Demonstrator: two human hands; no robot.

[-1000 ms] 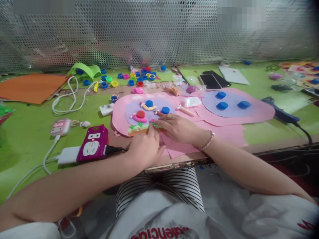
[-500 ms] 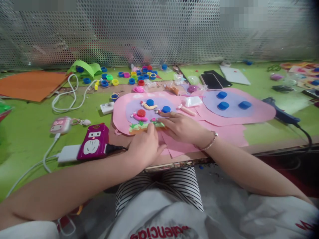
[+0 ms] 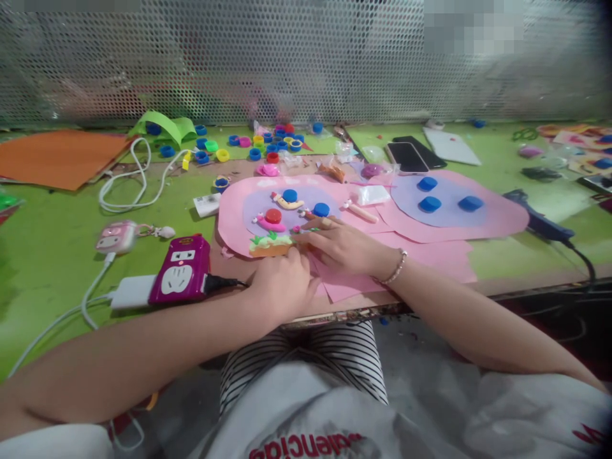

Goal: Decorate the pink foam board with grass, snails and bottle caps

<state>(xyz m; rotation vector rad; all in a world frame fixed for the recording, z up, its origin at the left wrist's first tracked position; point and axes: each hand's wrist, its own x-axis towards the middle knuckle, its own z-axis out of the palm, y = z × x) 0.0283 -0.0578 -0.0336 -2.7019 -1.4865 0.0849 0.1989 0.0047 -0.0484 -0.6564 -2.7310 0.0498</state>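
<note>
A pink paper sheet [image 3: 230, 223] with a purple patch lies before me, bearing clay snails with bottle-cap shells. One snail is pink with a red cap [image 3: 273, 216]; a cream one has a blue cap [image 3: 289, 195]. Along the sheet's lower edge runs a green and brown clay strip [image 3: 271, 246]. My left hand [image 3: 283, 285] is curled at the strip's right end, and whatever its fingers pinch is hidden. My right hand [image 3: 342, 247] rests with fingers stretched over the strip's right part, beside another blue cap [image 3: 320, 210]. A pale clay roll [image 3: 362, 211] lies beyond it.
On the left are a purple power socket [image 3: 184, 271], a white cable [image 3: 122, 205] and orange paper [image 3: 62, 156]. Loose bottle caps [image 3: 255, 154] are scattered at the back. A glue gun [image 3: 540, 217] and a phone [image 3: 406, 157] lie right, near a purple oval [image 3: 449, 191] with blue caps.
My left hand has shifted slightly right and down, its thumb and fingers drawn in closer to my right hand. More of the clay strip shows. My right hand has drawn down a little.
</note>
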